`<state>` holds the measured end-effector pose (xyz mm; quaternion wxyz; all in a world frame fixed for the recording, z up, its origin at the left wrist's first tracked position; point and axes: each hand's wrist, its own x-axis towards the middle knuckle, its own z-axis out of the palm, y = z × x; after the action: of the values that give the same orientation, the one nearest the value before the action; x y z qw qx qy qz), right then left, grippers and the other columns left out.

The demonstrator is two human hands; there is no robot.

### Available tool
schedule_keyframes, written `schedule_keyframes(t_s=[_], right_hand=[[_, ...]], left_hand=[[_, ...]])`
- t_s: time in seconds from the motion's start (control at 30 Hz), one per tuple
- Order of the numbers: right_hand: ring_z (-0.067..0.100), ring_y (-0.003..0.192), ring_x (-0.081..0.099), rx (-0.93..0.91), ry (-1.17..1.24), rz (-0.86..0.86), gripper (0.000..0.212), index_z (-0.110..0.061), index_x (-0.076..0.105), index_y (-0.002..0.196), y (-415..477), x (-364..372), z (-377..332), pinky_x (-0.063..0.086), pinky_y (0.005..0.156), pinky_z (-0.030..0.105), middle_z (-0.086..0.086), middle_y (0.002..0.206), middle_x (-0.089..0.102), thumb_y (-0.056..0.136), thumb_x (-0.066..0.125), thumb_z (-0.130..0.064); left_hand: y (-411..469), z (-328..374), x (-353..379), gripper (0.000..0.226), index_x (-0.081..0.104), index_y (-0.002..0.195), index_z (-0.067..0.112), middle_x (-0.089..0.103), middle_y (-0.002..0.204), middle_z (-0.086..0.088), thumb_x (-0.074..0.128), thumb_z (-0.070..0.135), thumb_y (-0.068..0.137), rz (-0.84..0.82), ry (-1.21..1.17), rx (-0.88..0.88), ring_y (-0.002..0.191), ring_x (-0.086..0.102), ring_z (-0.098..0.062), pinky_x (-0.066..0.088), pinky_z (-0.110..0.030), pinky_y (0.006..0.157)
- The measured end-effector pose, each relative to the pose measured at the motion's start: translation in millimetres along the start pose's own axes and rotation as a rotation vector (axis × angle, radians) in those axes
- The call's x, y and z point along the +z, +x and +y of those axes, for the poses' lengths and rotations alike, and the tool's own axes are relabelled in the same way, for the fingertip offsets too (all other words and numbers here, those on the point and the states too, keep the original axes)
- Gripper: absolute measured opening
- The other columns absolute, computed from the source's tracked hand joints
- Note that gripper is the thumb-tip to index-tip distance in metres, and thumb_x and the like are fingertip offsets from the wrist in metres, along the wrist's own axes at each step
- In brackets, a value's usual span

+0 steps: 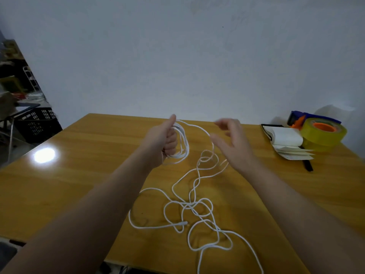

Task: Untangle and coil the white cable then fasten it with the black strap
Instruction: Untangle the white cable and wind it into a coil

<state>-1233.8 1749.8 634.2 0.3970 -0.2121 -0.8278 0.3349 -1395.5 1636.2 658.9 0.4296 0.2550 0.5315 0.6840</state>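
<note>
Nearest, on the wooden table, the loose part of the white cable lies in a tangle of crossing loops. One strand runs off the table's near edge at the lower right. A small plug at one end of the cable rests among the loops, just left of the tangle's middle.

From the tangle, several strands climb away toward both hands, twisting round each other on the way.

The left hand is held above the table with its thumb pointing up. Its grip is closed: the fingers curl round a coil of several cable turns that hangs from the fist.

From the top of that coil a single strand arcs across to the right hand, passing by its thumb. Motion blur hides whether it touches. This hand's grip is wide open, fingers spread and lightly bent, holding nothing.

Farther right on the table lies an open notepad with its white pages fanned. The black strap pokes out from its near side, well apart from the cable. Just behind the notepad stands a yellow tape roll on a blue dispenser.

A pale wall rises behind, and a black crate sits off to the far left.
</note>
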Motion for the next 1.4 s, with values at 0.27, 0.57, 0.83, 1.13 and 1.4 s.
schedule_keyframes(t_s=[0.27, 0.57, 0.83, 1.13, 1.4], right_hand=[[0.014, 0.093, 0.067, 0.175, 0.428, -0.601, 0.032, -0.018, 0.062, 0.103, 13.1, 12.4, -35.3, 0.053, 0.089, 0.03, 0.005, 0.098, 0.071, 0.074, 0.075, -0.01], [0.022, 0.065, 0.058, 0.331, 0.687, -0.341, 0.01, -0.006, 0.058, 0.088, -9.0, 22.4, -16.0, 0.043, 0.066, 0.034, 0.003, 0.063, 0.064, 0.091, 0.053, -0.014], [0.007, 0.035, 0.036, 0.353, 0.741, -0.084, 0.025, -0.013, 0.052, 0.079, -0.3, 23.6, -16.8, 0.032, 0.041, 0.024, -0.007, 0.04, 0.039, 0.098, 0.041, -0.025], [0.011, 0.049, 0.053, 0.302, 0.376, -0.402, 0.023, -0.013, 0.062, 0.09, 5.1, 0.0, -5.8, 0.03, 0.036, 0.019, 0.001, 0.075, 0.061, 0.093, 0.051, -0.032], [0.009, 0.04, 0.024, 0.325, 0.318, -0.224, 0.036, -0.015, 0.066, 0.068, -1.6, 9.7, 9.1, 0.021, 0.045, 0.023, 0.0, 0.048, 0.029, 0.092, 0.052, -0.038]], left_hand=[[-12.1, -10.8, 18.2, 0.057, 0.031, 0.048, 0.018, 0.024, 0.035, 0.004, 0.048, 0.053, 0.089, -0.223, 0.093, -0.059, 0.028, 0.024, -0.008, 0.022, -0.016, 0.036], [-10.0, -13.6, -2.0, 0.043, 0.053, 0.067, 0.009, 0.04, 0.042, 0.006, 0.055, 0.047, 0.088, 0.015, 0.276, 0.069, 0.045, 0.047, -0.013, 0.039, -0.023, 0.049], [-25.8, -13.2, 39.6, 0.056, 0.042, 0.054, 0.015, 0.026, 0.035, 0.006, 0.038, 0.053, 0.095, -0.286, -0.251, -0.153, 0.032, 0.028, -0.009, 0.031, -0.021, 0.049], [-25.4, 0.3, 24.0, 0.054, 0.037, 0.044, 0.02, 0.034, 0.042, 0.004, 0.052, 0.032, 0.095, -0.016, -0.132, -0.059, 0.029, 0.025, -0.008, 0.032, -0.021, 0.04], [-38.7, 6.6, 33.6, 0.066, -0.001, 0.144, -0.004, 0.06, 0.126, -0.023, 0.038, 0.028, 0.101, -0.103, -0.387, 0.072, 0.116, 0.059, -0.024, 0.049, -0.036, 0.093]])
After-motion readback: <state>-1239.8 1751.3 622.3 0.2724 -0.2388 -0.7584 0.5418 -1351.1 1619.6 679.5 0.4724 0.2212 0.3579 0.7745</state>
